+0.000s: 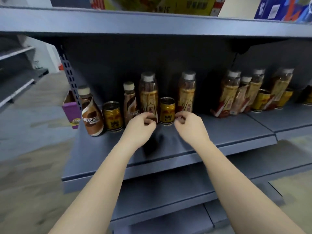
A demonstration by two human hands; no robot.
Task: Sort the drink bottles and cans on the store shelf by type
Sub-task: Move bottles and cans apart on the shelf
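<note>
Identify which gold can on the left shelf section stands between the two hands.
The gold can standing between the two tall clear bottles, just beyond the gap between left hand and right hand. The other gold can stands further left, between the two Nescafe bottles.

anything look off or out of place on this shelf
Yes. The types are mixed: a gold can stands between two coffee bottles, another gold can between two tall tea bottles. Nothing looks spilled or damaged.
</note>
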